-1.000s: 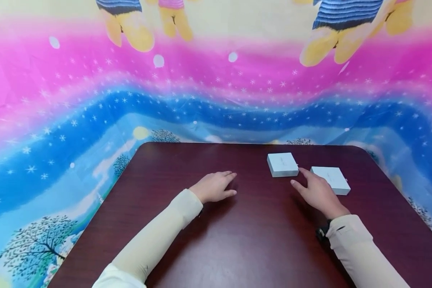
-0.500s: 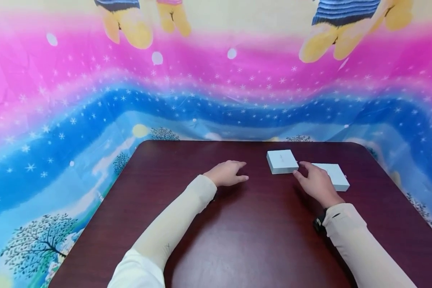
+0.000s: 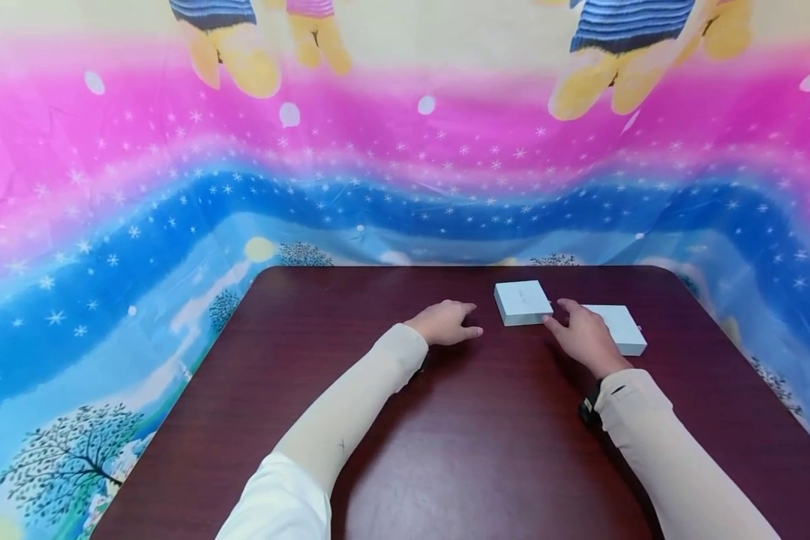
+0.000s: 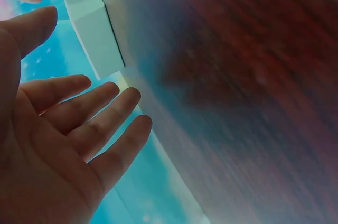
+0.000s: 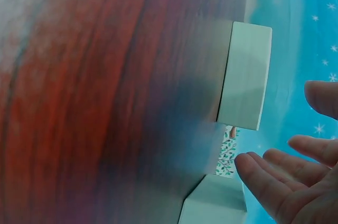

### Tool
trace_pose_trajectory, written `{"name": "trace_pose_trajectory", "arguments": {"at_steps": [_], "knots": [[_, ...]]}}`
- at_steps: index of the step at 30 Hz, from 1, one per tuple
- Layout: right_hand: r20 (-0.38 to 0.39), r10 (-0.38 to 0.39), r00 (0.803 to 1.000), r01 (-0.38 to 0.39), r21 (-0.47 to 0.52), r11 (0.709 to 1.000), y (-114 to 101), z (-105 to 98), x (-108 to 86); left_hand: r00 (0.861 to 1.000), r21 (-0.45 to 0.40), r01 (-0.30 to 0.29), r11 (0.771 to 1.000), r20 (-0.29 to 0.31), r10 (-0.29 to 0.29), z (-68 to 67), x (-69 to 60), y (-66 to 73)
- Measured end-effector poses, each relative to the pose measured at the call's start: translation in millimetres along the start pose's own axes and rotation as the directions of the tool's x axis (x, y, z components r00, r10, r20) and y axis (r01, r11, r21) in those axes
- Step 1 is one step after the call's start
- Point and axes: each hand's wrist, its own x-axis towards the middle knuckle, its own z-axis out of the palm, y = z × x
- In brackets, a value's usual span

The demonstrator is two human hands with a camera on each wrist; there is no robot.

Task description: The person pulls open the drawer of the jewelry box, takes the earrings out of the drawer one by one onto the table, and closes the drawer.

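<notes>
Flanking a white box (image 3: pixel 521 302) on the reddish table (image 3: pixel 466 450) before snowflake cloth (image 3: pixel 391 161): left grip (image 3: pixel 443 323), right grip (image 3: pixel 588 337) unclenched

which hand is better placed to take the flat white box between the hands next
Probably the right hand: in the head view it is close beside the flat white box, while a wider strip of wood-grain tabletop separates the box from the left hand.

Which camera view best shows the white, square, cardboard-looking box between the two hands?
The head view: the white, square, cardboard-looking box shows its top, faint markings and front there. The left wrist view shows two plain sides; the right wrist view, mainly one side. Neither shows the markings.
</notes>
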Motion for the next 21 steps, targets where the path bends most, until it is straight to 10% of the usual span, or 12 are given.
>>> {"name": "trace_pose_trajectory", "arguments": {"at_steps": [21], "knots": [[0.028,0.042,0.999,-0.043,0.032,0.999,5.7,5.4,15.2,0.994,-0.070,0.093,0.993,-0.044,-0.097,6.5,46.8,2.5]]}}
